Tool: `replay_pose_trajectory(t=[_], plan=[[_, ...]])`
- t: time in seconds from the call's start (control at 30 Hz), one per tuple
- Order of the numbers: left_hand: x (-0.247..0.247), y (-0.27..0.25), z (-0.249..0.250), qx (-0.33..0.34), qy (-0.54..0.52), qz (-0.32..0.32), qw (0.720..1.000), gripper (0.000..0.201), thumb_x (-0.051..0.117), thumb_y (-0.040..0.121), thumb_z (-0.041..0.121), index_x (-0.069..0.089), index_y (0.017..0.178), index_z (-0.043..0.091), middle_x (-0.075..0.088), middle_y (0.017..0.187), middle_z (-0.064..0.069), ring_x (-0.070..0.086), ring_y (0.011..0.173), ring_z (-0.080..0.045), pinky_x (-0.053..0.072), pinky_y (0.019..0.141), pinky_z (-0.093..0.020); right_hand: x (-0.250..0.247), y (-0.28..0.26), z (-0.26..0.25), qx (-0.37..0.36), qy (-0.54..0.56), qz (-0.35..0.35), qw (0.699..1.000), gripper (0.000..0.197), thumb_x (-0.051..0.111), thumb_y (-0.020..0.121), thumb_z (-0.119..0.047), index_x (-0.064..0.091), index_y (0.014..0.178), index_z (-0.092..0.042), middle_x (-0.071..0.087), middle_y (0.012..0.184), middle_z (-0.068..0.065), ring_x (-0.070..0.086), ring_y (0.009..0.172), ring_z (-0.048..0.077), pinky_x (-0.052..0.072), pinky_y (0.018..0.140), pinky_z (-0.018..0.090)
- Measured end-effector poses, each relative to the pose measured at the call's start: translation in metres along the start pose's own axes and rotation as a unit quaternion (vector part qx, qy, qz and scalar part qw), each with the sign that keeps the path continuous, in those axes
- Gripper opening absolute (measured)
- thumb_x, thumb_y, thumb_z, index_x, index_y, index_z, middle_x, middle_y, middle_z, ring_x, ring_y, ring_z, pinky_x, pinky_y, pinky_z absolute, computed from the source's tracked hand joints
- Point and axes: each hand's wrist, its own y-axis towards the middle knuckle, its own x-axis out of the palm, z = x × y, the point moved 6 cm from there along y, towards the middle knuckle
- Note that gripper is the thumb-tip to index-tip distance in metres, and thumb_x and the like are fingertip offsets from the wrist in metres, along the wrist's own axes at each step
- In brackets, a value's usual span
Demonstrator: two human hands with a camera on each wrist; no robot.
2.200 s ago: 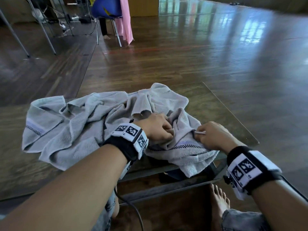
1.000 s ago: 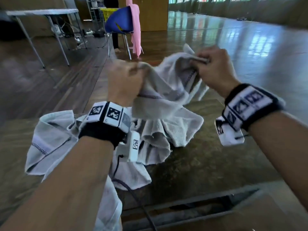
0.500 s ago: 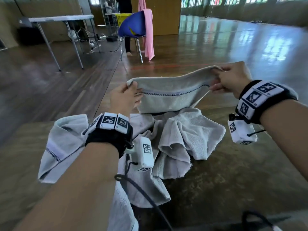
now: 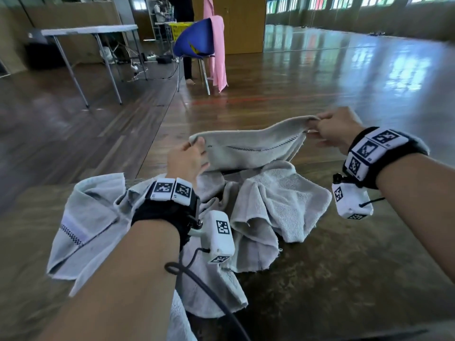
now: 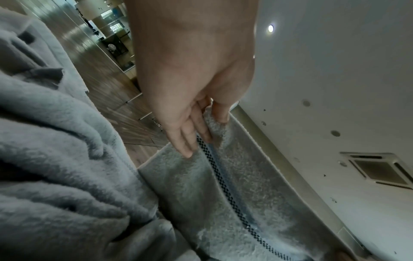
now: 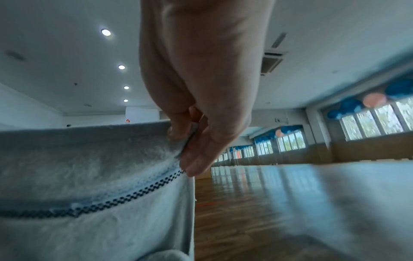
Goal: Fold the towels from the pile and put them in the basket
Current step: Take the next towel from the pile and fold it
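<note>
A grey towel (image 4: 248, 150) with a dark checked stripe is stretched in the air between my two hands, above the table. My left hand (image 4: 189, 156) pinches its left top corner, thumb against fingers (image 5: 214, 123). My right hand (image 4: 330, 129) pinches the right top corner (image 6: 187, 139). The towel's lower part still trails into the crumpled pile of grey towels (image 4: 268, 207) on the table (image 4: 344, 279). Another towel (image 4: 81, 222) of the pile lies spread at the left. No basket shows near the table.
The table's front edge runs along the bottom of the head view, with a cable (image 4: 209, 299) from my left wrist across it. Beyond are wooden floor, a blue chair (image 4: 194, 43) draped with pink cloth, a yellow crate behind it, and a folding table (image 4: 93, 30).
Both hands lifted one towel out of the pile and pulled its top edge taut between them. Over the last half second they have lowered it a little.
</note>
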Motion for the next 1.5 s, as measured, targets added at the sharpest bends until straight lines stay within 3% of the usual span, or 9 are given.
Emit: replay_pose_trajectory(t=[0.17,0.27,0.37,0.53,0.87,1.0,1.23,1.4,1.5], plan=[[0.004,0.003,-0.014,-0.028,-0.012,-0.003,1.000,0.017,0.060,0.099,0.017,0.061,0.114,0.009,0.064,0.124,-0.010,0.060,0.123,-0.025,0.053,0.099,-0.041,0.000,0.005,0.015,-0.069,0.008,0.046,0.997,0.024,0.073,0.092,-0.024,0.079,0.074,-0.040,0.077,0.087,-0.009,0.073,0.092,0.018,0.061,0.086,0.039],[-0.002,0.009,-0.012,0.012,-0.009,0.036,0.999,0.007,0.061,0.098,0.019,0.067,0.100,0.016,0.068,0.113,-0.005,0.064,0.111,-0.021,0.057,0.087,-0.035,0.005,0.002,0.031,-0.092,-0.023,-0.001,0.996,0.021,0.071,0.094,-0.027,0.078,0.083,-0.044,0.070,0.063,-0.022,0.063,0.069,0.007,0.057,0.069,0.026],[-0.015,0.016,-0.008,0.054,-0.002,0.070,0.996,0.013,0.062,0.097,0.022,0.068,0.087,0.024,0.065,0.091,0.002,0.063,0.094,-0.018,0.055,0.079,-0.031,0.021,-0.009,0.045,-0.079,-0.063,-0.099,0.990,0.009,0.071,0.094,-0.027,0.079,0.093,-0.030,0.065,0.067,-0.004,0.051,0.067,0.018,0.048,0.066,0.034],[-0.030,0.014,-0.017,0.055,0.142,0.067,0.986,0.021,0.065,0.094,0.033,0.063,0.073,0.028,0.068,0.086,0.002,0.069,0.098,-0.026,0.056,0.092,-0.048,0.011,-0.021,0.037,-0.139,-0.064,0.006,0.988,0.018,0.065,0.098,-0.017,0.080,0.105,-0.024,0.075,0.085,-0.001,0.059,0.070,0.010,0.054,0.070,0.032],[-0.017,-0.039,0.022,0.197,0.244,0.026,0.949,0.025,0.059,0.097,0.037,0.062,0.072,0.034,0.059,0.059,0.013,0.049,0.052,-0.008,0.049,0.059,-0.042,-0.044,-0.093,0.025,-0.236,-0.015,0.096,0.967,0.030,0.059,0.095,-0.008,0.073,0.085,-0.032,0.065,0.065,-0.031,0.054,0.054,-0.011,0.037,0.050,0.005],[-0.017,-0.069,0.042,0.275,0.238,0.005,0.932,0.021,0.057,0.099,0.033,0.070,0.090,0.020,0.071,0.081,-0.014,0.059,0.061,-0.020,0.053,0.061,-0.053,-0.065,-0.129,0.021,-0.246,0.026,0.084,0.965,0.038,0.057,0.095,-0.009,0.074,0.087,-0.042,0.072,0.075,-0.021,0.062,0.067,-0.005,0.048,0.060,0.013],[-0.021,-0.115,0.072,0.379,0.227,-0.026,0.897,0.022,0.056,0.101,0.030,0.064,0.083,0.022,0.055,0.057,0.020,0.048,0.055,0.000,0.037,0.053,-0.014,-0.104,-0.183,-0.002,-0.240,0.077,0.045,0.967,0.014,0.059,0.100,-0.033,0.073,0.098,-0.033,0.075,0.078,-0.005,0.069,0.067,0.010,0.060,0.063,0.037],[-0.032,-0.123,0.066,0.279,0.266,-0.079,0.919,0.029,0.056,0.098,0.040,0.070,0.089,0.017,0.064,0.062,0.004,0.057,0.053,-0.005,0.045,0.050,-0.017,-0.113,-0.219,0.004,-0.144,0.099,-0.111,0.978,0.022,0.067,0.089,-0.044,0.075,0.098,-0.026,0.073,0.075,0.003,0.066,0.058,0.015,0.053,0.047,0.032],[-0.027,-0.123,0.031,0.107,0.339,-0.227,0.907,0.021,0.061,0.096,0.039,0.074,0.087,0.025,0.075,0.071,0.005,0.066,0.058,-0.009,0.052,0.054,-0.019,-0.104,-0.234,0.034,-0.042,0.102,-0.232,0.966,0.036,0.071,0.080,-0.042,0.076,0.102,-0.015,0.073,0.101,0.027,0.067,0.080,0.032,0.056,0.067,0.041]])
